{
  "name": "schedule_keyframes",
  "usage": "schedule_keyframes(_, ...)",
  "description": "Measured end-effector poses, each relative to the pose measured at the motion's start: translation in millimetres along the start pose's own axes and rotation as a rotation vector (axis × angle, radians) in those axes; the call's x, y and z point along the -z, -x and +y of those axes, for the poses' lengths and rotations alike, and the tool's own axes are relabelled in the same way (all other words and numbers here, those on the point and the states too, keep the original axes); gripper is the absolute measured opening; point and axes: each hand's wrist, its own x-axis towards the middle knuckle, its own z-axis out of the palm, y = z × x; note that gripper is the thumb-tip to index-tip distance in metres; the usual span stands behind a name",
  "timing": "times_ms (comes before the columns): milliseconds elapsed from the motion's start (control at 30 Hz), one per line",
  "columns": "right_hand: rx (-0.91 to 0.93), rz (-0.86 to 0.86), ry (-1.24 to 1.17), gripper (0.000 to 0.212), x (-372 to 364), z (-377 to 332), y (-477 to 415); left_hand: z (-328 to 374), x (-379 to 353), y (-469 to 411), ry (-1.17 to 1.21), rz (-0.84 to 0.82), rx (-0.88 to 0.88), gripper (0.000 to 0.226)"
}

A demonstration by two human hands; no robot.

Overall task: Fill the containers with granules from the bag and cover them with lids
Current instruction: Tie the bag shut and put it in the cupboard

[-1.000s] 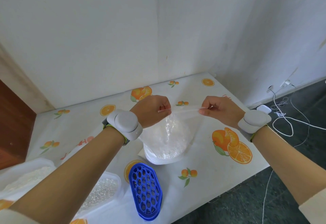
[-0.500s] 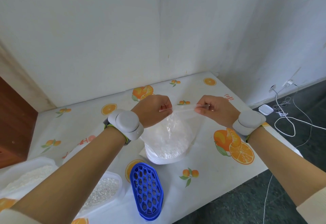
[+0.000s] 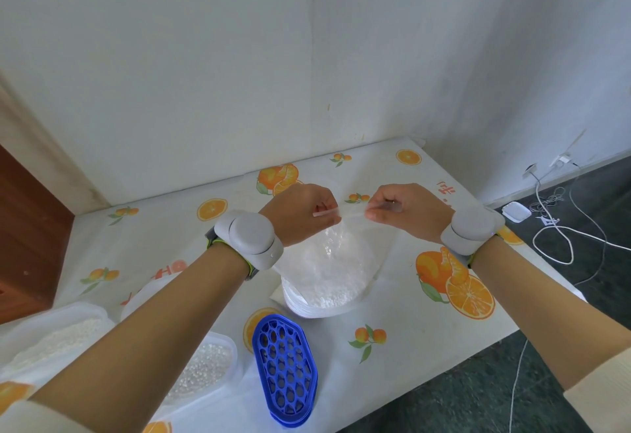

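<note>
A clear plastic bag (image 3: 327,268) of white granules stands on the table's middle. My left hand (image 3: 300,212) pinches the left end of the bag's top strip, and my right hand (image 3: 406,209) pinches that strip a short way to the right. The strip is stretched flat between them. A clear container (image 3: 208,367) holding pearly granules sits at the lower left, partly behind my left forearm. Another container (image 3: 58,333) with fine white granules stands at the far left. A blue lattice lid (image 3: 285,367) lies in front of the bag.
The table (image 3: 423,347) wears a white cloth printed with oranges and sits in a wall corner. Its right edge drops to a dark floor with white cables (image 3: 560,227) and a small white box (image 3: 516,211). A brown wooden panel (image 3: 27,234) stands at the left.
My right hand has slid left along the bag's top strip, closer to my left hand. The left hand and the bag have stayed in place.
</note>
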Motion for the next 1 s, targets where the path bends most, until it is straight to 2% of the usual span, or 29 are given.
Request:
schedule_keyframes(133, 0.014, 0.011, 0.006, 0.012, 0, -5, 0, -2, 0, 0, 0.027, 0.008, 0.007, 0.016)
schedule_keyframes(267, 0.051, -0.045, 0.059, 0.012, 0, -13, -2, -2, -1, 0, 0.046, 0.006, -0.004, 0.015)
schedule_keyframes(467, 0.092, -0.047, 0.117, 0.026, -5, -19, -10, -3, -1, 1, 0.066, 0.022, -0.019, 0.013)
schedule_keyframes(633, 0.084, -0.066, 0.159, 0.024, -5, -20, -9, -7, -1, 3, 0.094, 0.031, 0.004, 0.013)
schedule_keyframes(867, 0.078, -0.118, 0.254, 0.005, -4, -35, -16, -10, 3, 5, 0.066, 0.014, 0.018, 0.017)
schedule_keyframes(1000, 0.074, -0.122, 0.313, 0.01, -9, -39, -19, -8, 1, 7, 0.066, 0.029, -0.001, 0.015)
